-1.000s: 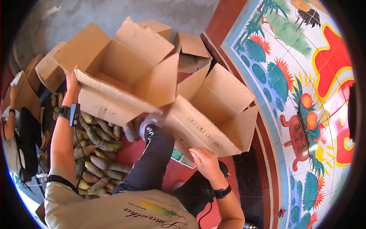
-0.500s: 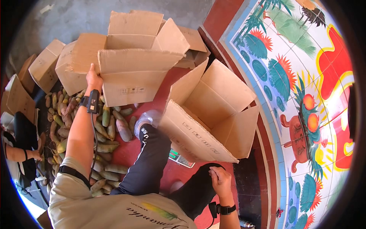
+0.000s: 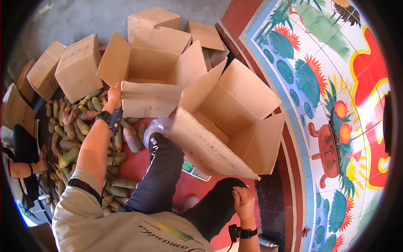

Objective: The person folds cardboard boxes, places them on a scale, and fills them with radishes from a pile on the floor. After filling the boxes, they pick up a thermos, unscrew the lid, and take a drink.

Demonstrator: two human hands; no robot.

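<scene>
The person's left hand [image 3: 114,95] grasps the near left corner of an open brown cardboard box [image 3: 147,98], with the fingers at the edge where a side flap and the near flap meet. The box stands with its flaps spread outward and its opening facing up, beyond the person's knees and above the red floor [image 3: 132,161]; its inside shows plain brown card.

The right hand [image 3: 243,201] is well apart from the box, raised beside the knee in black trousers, its fingers curled loosely inward. Whether something small is pinched in them cannot be told.

Just to the right of the held box is a larger-looking open cardboard box [image 3: 212,147] with printed symbols on its near side, tilted, its flaps raised. A scale with a green display [image 3: 194,171] shows partly from under its near side. A foot in a clear plastic cover [image 3: 156,128] is near the held box.

To the left lies a heap of long green and reddish root vegetables [image 3: 69,145], with a closed brown carton [image 3: 79,69] behind it. At the far left, a co-worker's forearm [image 3: 21,169] reaches to the heap's edge. A painted tile wall [image 3: 323,126] curves along the right.
</scene>
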